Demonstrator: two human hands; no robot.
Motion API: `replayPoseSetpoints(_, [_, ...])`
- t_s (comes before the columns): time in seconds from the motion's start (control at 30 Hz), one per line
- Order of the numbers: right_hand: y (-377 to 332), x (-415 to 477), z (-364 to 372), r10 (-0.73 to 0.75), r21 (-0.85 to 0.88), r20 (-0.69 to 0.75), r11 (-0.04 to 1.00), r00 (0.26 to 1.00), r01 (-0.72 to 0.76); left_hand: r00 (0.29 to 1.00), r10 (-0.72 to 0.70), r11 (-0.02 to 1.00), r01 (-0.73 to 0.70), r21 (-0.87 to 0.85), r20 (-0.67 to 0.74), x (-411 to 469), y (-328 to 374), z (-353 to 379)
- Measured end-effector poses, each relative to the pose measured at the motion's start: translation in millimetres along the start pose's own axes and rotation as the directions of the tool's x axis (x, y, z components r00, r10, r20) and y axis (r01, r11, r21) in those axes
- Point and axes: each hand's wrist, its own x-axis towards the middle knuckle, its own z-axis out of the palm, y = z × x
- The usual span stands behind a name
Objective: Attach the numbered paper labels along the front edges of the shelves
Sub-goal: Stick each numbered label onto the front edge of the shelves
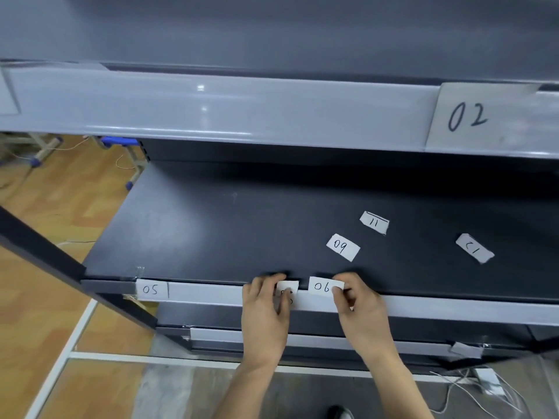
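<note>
At the pale grey front edge [211,293] of the dark metal shelf [211,231], the right hand [360,306] pinches the right end of the white paper label marked 06 [321,286]. Just beside it, the left hand [264,306] grips a second small white label [287,293], its number unreadable.

7 nos.-marked labels [343,247], 3 shelves [211,225], 2 hands [266,309].

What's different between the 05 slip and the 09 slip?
The 05 label sits on the shelf's front edge; the 09 label lies loose on the shelf top. The 05 label is square to the edge; the 09 label lies askew. Both are white paper with handwritten black numbers.
</note>
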Motion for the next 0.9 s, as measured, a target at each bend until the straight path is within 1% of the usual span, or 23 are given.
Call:
replayPoseSetpoints(0.2, [0,9,-3,-0.097,-0.112,0.038,0.989,0.995,0.101,1.0,-0.003,1.0,0.003,0.023,0.007,-1,3,-4])
replayPoseSetpoints(0.37, [-1,10,2,-0.17,-0.082,0.075,0.981,0.983,0.176,1.0,-0.01,1.0,0.01,-0.003,0.012,-4,2,-4])
replayPoseSetpoints(0.6, [12,14,-4,-0.254,-0.14,0.068,0.955,0.965,0.261,0.995,-0.095,0.992,0.097,-0.078,0.033,-6,1,-4])
replayPoseSetpoints(0.77, [17,15,-9,-0.233,-0.131,0.073,0.962,0.97,0.241,0.995,-0.098,0.992,0.099,-0.081,0.022,-5,4,-5])
replayPoseSetpoints(0.9, [19,15,-10,-0.221,-0.125,0.048,0.966,0.974,0.226,0.996,-0.09,0.993,0.091,-0.07,0.027,-5,4,-6])
